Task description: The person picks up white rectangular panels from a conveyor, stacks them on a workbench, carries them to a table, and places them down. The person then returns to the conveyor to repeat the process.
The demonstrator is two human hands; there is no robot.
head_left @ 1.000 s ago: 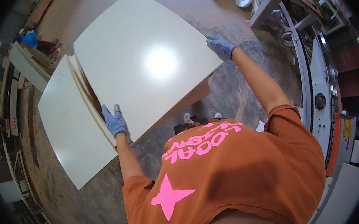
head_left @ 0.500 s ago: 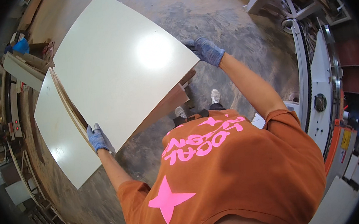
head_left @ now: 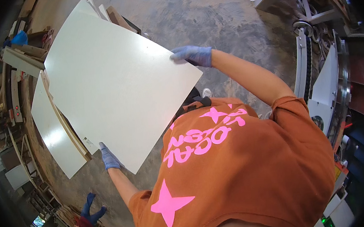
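Compared with half a second earlier, the large white panel (head_left: 114, 84) had swung nearer the chest and sat lower in view; more of the stacked boards (head_left: 56, 133) behind it showed. The left hand (head_left: 109, 156), in a blue glove, was closed on the panel's lower edge. The right hand (head_left: 193, 55), also gloved, was wrapped over the right-hand corner, fingers on the face. The panel was held tilted between both hands, clear of the stack and above the concrete floor (head_left: 208, 16). An orange shirt (head_left: 239, 169) filled the foreground. A grey machine (head_left: 322, 84) stood to the right; timber offcuts (head_left: 21, 54) lay at left.
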